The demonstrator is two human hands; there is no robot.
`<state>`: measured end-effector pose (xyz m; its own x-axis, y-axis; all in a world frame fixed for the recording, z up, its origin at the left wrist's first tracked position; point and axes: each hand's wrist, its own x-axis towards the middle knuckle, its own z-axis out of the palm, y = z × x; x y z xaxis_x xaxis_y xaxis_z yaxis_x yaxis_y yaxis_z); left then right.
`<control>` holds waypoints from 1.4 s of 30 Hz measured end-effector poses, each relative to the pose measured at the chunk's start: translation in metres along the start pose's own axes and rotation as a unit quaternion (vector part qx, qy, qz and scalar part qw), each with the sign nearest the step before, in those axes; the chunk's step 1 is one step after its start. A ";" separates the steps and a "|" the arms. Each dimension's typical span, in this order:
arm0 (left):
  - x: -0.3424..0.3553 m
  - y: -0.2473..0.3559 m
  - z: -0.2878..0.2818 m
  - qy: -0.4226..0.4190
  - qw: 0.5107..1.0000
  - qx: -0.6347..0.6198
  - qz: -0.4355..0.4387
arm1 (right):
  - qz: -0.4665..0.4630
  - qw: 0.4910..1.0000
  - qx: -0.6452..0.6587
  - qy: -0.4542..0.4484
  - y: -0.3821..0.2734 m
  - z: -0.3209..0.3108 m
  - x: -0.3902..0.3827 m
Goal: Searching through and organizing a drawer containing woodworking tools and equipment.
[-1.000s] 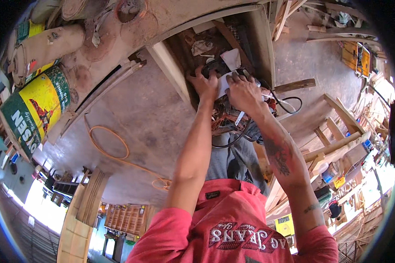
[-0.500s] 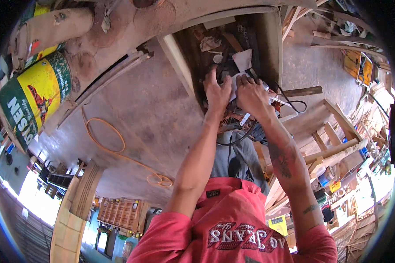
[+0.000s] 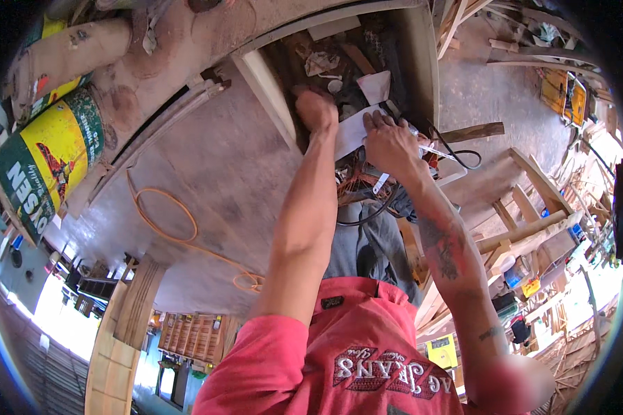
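My left hand (image 3: pixel 315 111) reaches into a dusty open wooden compartment (image 3: pixel 263 90) at its left side, fingers smeared and in shadow. My right hand (image 3: pixel 389 142) is bent over a white flat piece (image 3: pixel 349 135), fingers curled on its upper edge. A pale scrap (image 3: pixel 374 86) and a crumpled rag or paper (image 3: pixel 321 63) lie above the hands. Below them is a tangle of copper-coloured wires (image 3: pixel 358 181) with a white strip and a black cable (image 3: pixel 467 164) looping out to the right.
Paint cans (image 3: pixel 55 162) and dusty cylinders (image 3: pixel 83 48) line the left ledge. An orange hose (image 3: pixel 194 228) lies coiled at left. Wooden frames (image 3: pixel 533 218), a yellow crate-like object (image 3: pixel 561 93) and scattered timber are on the right. A short plank (image 3: pixel 471 133) juts beside the compartment.
My left hand has moved leftward from the white piece, deeper along the compartment's left side, uncovering more of that piece. My right hand stays on it.
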<state>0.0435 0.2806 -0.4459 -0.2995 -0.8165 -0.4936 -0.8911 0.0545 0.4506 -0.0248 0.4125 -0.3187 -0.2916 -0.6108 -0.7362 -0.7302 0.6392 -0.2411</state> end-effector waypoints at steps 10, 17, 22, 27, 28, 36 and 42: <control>-0.019 0.033 0.004 0.076 0.995 -0.058 -0.039 | 0.013 0.999 0.002 0.046 0.017 0.004 -0.011; -0.048 0.032 -0.013 0.000 0.983 -0.179 0.039 | 0.016 1.000 -0.006 0.014 0.014 0.008 -0.012; -0.113 0.039 -0.029 -0.017 0.980 -0.153 0.127 | -0.055 0.987 -0.042 0.142 0.025 0.015 -0.017; -0.153 0.038 -0.047 -0.036 0.962 -0.205 0.177 | 0.057 0.996 0.035 0.057 0.017 -0.023 -0.020; -0.161 0.039 -0.048 -0.050 0.953 -0.227 0.194 | 0.020 0.992 0.062 0.112 0.020 -0.028 -0.012; -0.171 0.043 -0.036 -0.057 0.956 -0.220 0.187 | -0.008 0.954 0.078 0.290 0.001 -0.047 0.034; -0.179 0.041 -0.022 -0.076 0.946 -0.223 0.224 | 0.025 0.887 0.007 0.461 -0.024 -0.026 0.056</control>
<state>0.0675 0.4162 -0.3230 -0.6892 -0.6746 -0.2642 -0.4409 0.1011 0.8919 -0.0401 0.3510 -0.3376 -0.7091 -0.7002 0.0826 -0.6965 0.6775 -0.2364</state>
